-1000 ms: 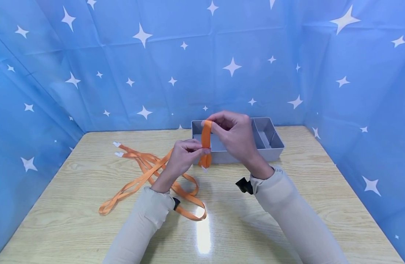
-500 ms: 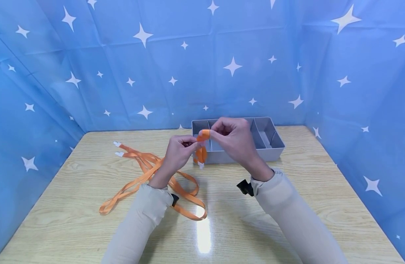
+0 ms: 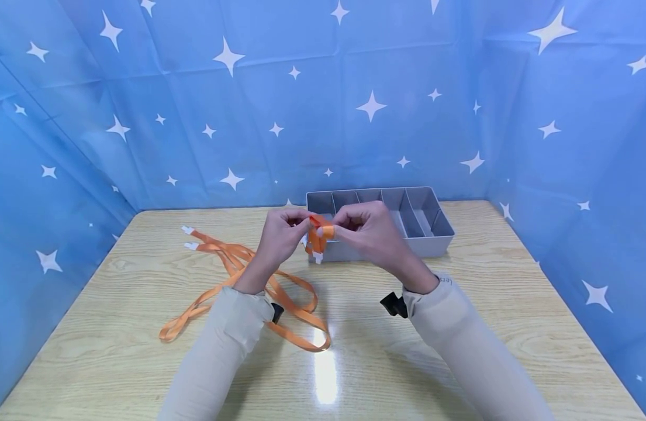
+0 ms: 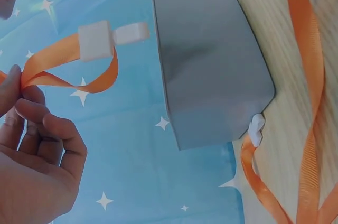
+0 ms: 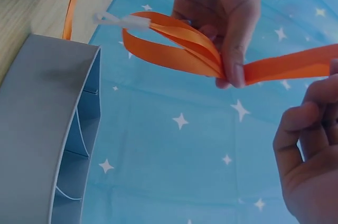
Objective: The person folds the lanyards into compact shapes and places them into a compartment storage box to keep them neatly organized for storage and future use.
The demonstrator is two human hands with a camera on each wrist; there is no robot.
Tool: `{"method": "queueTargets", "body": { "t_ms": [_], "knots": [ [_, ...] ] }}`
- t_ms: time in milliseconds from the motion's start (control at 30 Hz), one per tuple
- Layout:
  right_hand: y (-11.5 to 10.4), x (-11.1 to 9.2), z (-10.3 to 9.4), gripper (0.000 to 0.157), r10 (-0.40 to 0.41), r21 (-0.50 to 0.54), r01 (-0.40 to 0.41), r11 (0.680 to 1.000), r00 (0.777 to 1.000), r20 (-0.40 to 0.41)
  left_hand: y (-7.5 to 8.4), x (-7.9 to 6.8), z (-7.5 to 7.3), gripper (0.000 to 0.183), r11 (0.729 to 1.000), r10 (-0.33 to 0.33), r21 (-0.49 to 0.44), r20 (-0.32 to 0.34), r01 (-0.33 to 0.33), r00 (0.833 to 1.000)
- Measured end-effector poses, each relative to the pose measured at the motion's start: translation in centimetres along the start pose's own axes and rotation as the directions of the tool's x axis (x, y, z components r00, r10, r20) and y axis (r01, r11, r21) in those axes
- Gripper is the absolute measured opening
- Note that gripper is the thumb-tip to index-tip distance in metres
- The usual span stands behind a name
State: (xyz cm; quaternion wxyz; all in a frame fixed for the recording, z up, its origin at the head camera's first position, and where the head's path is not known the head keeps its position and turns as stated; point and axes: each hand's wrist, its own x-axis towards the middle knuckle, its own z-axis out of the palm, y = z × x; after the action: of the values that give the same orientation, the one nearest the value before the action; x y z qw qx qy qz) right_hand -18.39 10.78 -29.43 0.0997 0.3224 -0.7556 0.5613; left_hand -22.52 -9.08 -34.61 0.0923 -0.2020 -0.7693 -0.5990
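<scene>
Right hand [image 3: 372,235] lowered, now level with left hand [image 3: 282,235]; both pinch the orange lanyard [image 5: 206,56], fingertips closed, strap between them shorter: folding seems further along, fold partly hidden.

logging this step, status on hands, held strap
Left hand and right hand pinching folded orange strap. White clip hanging below. Gray organizer beyond, nothing visibly blocking.
</scene>
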Motion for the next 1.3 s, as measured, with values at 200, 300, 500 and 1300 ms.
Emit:
{"method": "queueTargets", "body": {
  "t_ms": [200,300,500,1300],
  "knots": [
    [0.6,-0.7,0.2,0.013,0.020,0.013,-0.021,1.000,0.997,0.069,0.3,0.4,-0.3,0.016,1.000,0.011,0.025,-0.020,-0.011,1.000],
    [1.2,-0.9,0.4,0.011,0.028,0.009,-0.029,1.000,0.996,0.089,0.5,0.5,-0.3,0.016,1.000,0.017,0.024,-0.022,-0.016,1.000],
    [1.9,-1.3,0.6,0.006,0.039,0.030,-0.044,0.999,0.990,0.137,1.0,0.7,-0.5,0.017,1.000,0.023,0.007,-0.024,-0.023,0.999],
    [4.4,-2.5,1.2,0.007,0.119,0.011,-0.121,0.993,0.986,0.117,3.1,0.7,-1.0,0.017,0.996,0.037,-0.079,-0.024,-0.038,0.999]
  ]
}}
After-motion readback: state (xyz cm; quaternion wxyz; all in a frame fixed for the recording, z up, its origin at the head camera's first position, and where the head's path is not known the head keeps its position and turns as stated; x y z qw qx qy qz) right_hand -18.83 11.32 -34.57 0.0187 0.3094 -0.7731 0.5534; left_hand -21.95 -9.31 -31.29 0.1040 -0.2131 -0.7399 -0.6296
